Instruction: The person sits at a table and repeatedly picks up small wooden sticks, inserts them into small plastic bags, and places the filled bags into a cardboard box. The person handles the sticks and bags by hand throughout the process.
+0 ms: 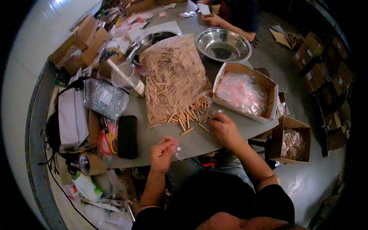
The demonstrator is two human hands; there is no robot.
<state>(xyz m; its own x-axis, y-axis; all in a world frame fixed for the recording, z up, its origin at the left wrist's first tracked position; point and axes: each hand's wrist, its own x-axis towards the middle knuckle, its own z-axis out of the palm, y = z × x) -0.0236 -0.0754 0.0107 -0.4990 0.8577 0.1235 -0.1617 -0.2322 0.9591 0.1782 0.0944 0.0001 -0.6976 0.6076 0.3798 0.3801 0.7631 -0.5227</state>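
My left hand (162,153) is closed in a pinch on a small clear plastic bag (177,150) over the table's near edge. Beyond it lies a large clear bag (172,65) full of short wooden dowels, its mouth toward me. Loose wooden dowels (187,131) spill from that mouth onto the table. My right hand (225,130) is just right of the spilled dowels, fingers bent and pressed together. What they hold, if anything, cannot be made out. A tiny whitish piece (220,111) shows just beyond its fingertips.
A cardboard box (274,103) of clear packets stands at right, below a steel bowl (224,44). Left are a black phone-like slab (127,137), orange-handled scissors (111,141) and a bag of small metal parts (106,99). Another person's hand (213,20) is across the table.
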